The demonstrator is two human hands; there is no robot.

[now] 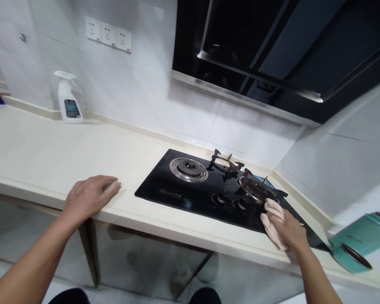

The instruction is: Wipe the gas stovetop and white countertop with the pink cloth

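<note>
Countertop (pixel 34 143) bears spray bottle (pixel 70 103), teal container (pixel 362 234) and unclenched left hand (pixel 90 195); right hand (pixel 289 230) grips cloth (pixel 272 232).

Pale tiled walls (pixel 152 88), black range hood (pixel 272 46), grey cabinet fronts (pixel 145 261), light floor (pixel 117 296)

A crumpled pinkish cloth (pixel 270 228) overlaps the black hob (pixel 196 197) at front right.

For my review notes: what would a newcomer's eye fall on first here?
Probably the black gas stove set into the pale counter, its left burner without a pan support. Next, the right hand holding a pale pink cloth at the stove's right side. The large dark range hood also stands out, filling the upper right.
</note>
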